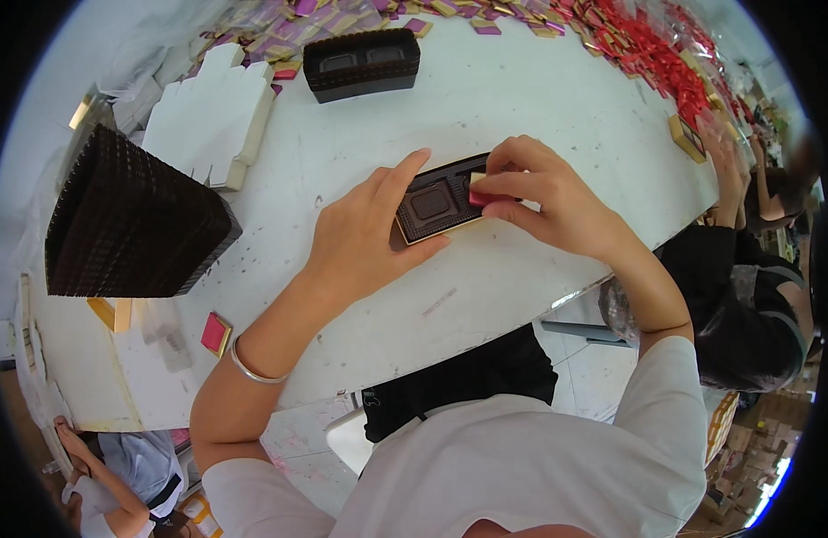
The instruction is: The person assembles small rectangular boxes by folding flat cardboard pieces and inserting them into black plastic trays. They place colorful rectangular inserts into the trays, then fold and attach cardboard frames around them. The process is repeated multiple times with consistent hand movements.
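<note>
Seen from above, a person in a white shirt leans over a white worktop (486,296), both bare forearms reaching up from the lower edge. Closest in, the left wrist carries a thin silver bangle (252,369). Just beyond it, the left hand (365,235) lies on the worktop with its fingers loosely curled and the forefinger stretched along the near end of a dark brown moulded tray (436,206), steadying it; the thumb touches the tray's front edge. The tray sits flat at the middle of the worktop, its shallow pockets facing up. The right hand (544,199) comes in from the other side, fingers closed in a pinch on a small pink-and-cream piece (482,193) held over the tray's right end.

Off to the left, a small pink square with a gold edge (215,333) lies alone near the worktop's front, well apart from both hands. Behind it stands a tall stack of dark trays (127,224), with a stack of white die-cut card blanks (212,117) just beyond. Farther back, a shorter stack of dark trays (362,63) rests near the far edge, where pink and gold squares (297,27) lie scattered beside a heap of red ribbon pieces (647,54). Other people work at the right edge and the lower left corner.
</note>
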Demonstrator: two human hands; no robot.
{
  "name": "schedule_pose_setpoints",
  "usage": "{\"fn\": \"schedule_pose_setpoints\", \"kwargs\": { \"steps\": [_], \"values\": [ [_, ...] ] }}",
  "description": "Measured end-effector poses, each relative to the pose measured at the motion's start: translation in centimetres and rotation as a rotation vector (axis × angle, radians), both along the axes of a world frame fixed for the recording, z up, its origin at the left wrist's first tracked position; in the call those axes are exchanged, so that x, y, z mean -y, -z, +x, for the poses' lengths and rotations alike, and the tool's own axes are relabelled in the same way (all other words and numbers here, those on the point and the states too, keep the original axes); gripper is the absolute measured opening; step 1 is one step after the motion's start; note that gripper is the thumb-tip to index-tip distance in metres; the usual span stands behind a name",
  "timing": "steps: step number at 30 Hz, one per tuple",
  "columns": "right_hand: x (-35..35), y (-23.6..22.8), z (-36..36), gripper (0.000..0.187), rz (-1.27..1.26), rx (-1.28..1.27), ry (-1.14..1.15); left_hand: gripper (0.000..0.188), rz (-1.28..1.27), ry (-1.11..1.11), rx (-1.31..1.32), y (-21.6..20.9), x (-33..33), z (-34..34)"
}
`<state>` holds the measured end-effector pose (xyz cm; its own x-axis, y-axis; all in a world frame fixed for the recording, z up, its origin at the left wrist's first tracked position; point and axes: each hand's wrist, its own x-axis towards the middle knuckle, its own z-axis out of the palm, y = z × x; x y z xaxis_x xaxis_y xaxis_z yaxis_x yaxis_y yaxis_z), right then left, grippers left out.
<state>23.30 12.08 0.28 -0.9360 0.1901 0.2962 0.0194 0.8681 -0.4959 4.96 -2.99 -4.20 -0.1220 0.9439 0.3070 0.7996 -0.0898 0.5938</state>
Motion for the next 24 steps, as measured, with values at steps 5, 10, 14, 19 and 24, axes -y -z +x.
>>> {"fn": "schedule_pose_setpoints", "kwargs": {
  "steps": [5,10,14,19,24],
  "values": [
    [-1.5,2.2,0.0,0.016,-0.351,-0.077,-0.062,0.083,-0.007,0.016,0.009,-0.2,-0.1,-0.1],
    [-2.7,3.5,-0.6,0.013,-0.5,-0.057,-0.147,0.081,0.03,0.038,0.035,0.2,-0.1,-0.3],
    [-2.6,3.7,-0.9,0.013,-0.713,0.057,-0.047,0.081,0.03,0.037,-0.003,0.0,-0.2,-0.2],
    [-6.5,3.2,-3.0,0.021,-0.658,-0.086,0.049,0.082,-0.017,0.02,-0.003,-0.4,0.1,-0.2],
    [-20.2,7.2,-8.4,0.033,0.238,-0.359,0.499,0.082,-0.035,0.016,-0.009,-0.4,-0.1,-0.1]
  ]
}}
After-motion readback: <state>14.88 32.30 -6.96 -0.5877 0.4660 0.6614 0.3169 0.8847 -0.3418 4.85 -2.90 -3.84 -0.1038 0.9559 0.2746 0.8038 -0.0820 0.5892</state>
